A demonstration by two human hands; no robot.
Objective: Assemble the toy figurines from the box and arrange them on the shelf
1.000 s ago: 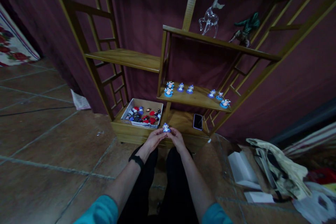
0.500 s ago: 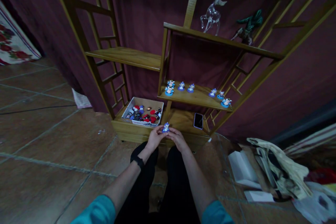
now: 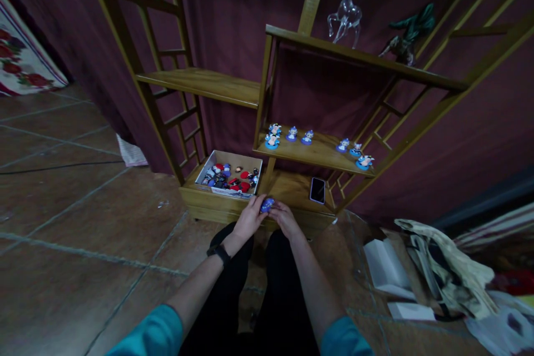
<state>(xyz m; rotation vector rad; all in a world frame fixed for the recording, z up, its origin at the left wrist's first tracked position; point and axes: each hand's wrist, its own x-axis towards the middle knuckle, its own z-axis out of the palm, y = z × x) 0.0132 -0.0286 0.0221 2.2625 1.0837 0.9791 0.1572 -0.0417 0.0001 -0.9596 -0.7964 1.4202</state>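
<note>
A small purple-based figurine (image 3: 267, 205) is pinched between my two hands, just in front of the shelf unit. My left hand (image 3: 249, 217) grips it from the left, and my right hand (image 3: 284, 218) has its fingertips on the right side. The figurine is tipped, so its purple base shows most. Behind my left hand, a white cardboard box (image 3: 255, 193) holds several red, black and purple figurines. On the middle shelf (image 3: 321, 154) stand several figurines on round bases, among them a purple one (image 3: 307, 137) and a blue-based one (image 3: 272, 141).
A phone (image 3: 317, 191) lies on the lower shelf, right of my hands. Above stand a clear glass deer figure (image 3: 347, 15) and a green-brown statuette (image 3: 406, 36). A white box (image 3: 387, 267) and a cloth bag (image 3: 450, 272) lie on the floor at right.
The figurine was upright between my hands and is now tipped over, its purple base turned into view. The camera view has shifted slightly.
</note>
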